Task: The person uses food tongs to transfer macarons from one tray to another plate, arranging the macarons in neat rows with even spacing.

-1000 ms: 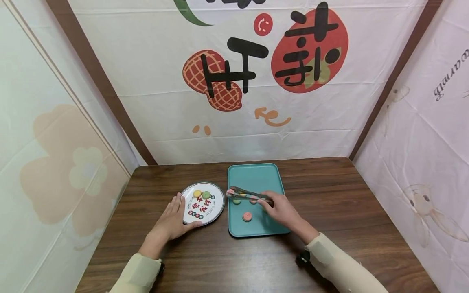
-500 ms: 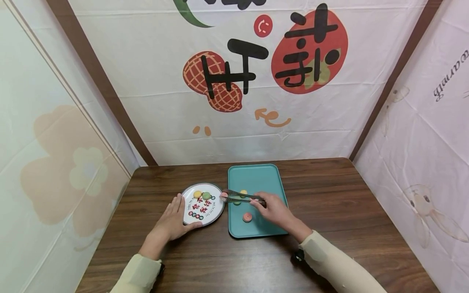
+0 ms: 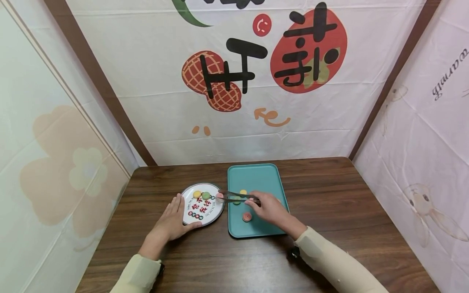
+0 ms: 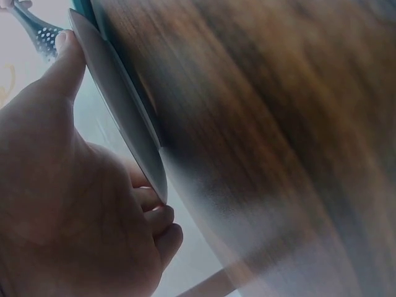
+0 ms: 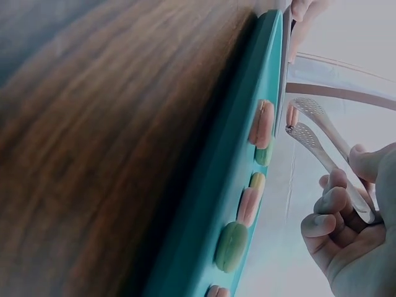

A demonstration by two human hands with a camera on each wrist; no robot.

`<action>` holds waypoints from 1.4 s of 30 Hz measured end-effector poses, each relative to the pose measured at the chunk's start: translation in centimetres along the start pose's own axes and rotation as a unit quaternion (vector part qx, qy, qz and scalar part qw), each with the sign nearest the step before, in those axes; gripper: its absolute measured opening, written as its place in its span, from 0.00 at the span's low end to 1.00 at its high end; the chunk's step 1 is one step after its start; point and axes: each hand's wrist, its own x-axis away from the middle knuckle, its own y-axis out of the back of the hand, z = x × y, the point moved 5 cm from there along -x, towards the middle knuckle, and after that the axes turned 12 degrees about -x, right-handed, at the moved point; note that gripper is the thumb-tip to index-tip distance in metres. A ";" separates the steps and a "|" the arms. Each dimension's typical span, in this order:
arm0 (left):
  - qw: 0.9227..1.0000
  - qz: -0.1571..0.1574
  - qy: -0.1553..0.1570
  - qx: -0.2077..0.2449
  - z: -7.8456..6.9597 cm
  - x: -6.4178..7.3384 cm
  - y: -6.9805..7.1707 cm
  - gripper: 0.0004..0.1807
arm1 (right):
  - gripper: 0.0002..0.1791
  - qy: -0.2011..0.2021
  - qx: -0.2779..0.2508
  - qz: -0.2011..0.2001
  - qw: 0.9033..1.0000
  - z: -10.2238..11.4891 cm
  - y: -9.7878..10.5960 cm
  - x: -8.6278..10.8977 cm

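Observation:
My left hand [image 3: 170, 219] holds the left rim of a round white plate [image 3: 216, 213], thumb at the near edge and fingers along the side. A yellow macaron [image 3: 197, 194] and a green macaron [image 3: 206, 196] lie side by side on it. In my right hand [image 3: 269, 209] is a pair of perforated metal tongs [image 5: 318, 153], gripped between thumb and fingers. Their tips pinch a pink macaron [image 3: 219, 196], which overlaps the plate's right rim in the head view.
A teal tray [image 3: 253, 175] lies right of the plate, beneath the tongs. It bears several macarons, among them a yellow macaron [image 3: 243, 192], a green macaron [image 3: 236, 200] and a pink macaron [image 3: 247, 217]. Printed fabric walls [image 3: 154, 134] border the wooden table [image 3: 234, 260].
My right hand has moved left with the tongs, carrying the pink macaron from over the tray's left edge to the plate's right rim. My left hand and the plate have stayed put.

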 end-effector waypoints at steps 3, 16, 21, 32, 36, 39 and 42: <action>1.000 0.001 0.001 0.000 0.0 0.0 0.0 0.72 | 0.10 0.004 0.007 0.001 1.000 0.4 -0.1 -0.3; 1.000 -0.003 0.000 -0.001 0.0 0.0 -0.2 0.72 | 0.13 0.013 0.025 0.014 0.999 1.2 -1.1 -1.0; 1.000 -0.005 -0.003 0.001 0.0 0.1 0.1 0.71 | 0.15 0.013 0.057 0.019 0.998 1.5 -1.5 -1.6; 1.000 0.001 -0.001 0.000 0.0 0.0 -0.1 0.71 | 0.24 0.003 0.064 0.028 0.998 2.2 -1.8 -1.9; 1.000 0.000 -0.001 0.001 -0.1 0.0 0.0 0.71 | 0.24 -0.002 0.067 0.028 0.997 2.2 -1.8 -2.0; 1.000 0.000 0.000 0.002 -0.1 0.0 0.1 0.71 | 0.25 -0.003 0.072 0.028 0.997 2.3 -1.8 -2.0; 1.000 0.001 0.000 0.003 -0.1 0.1 0.1 0.71 | 0.25 -0.002 0.077 0.030 0.997 2.4 -1.7 -2.0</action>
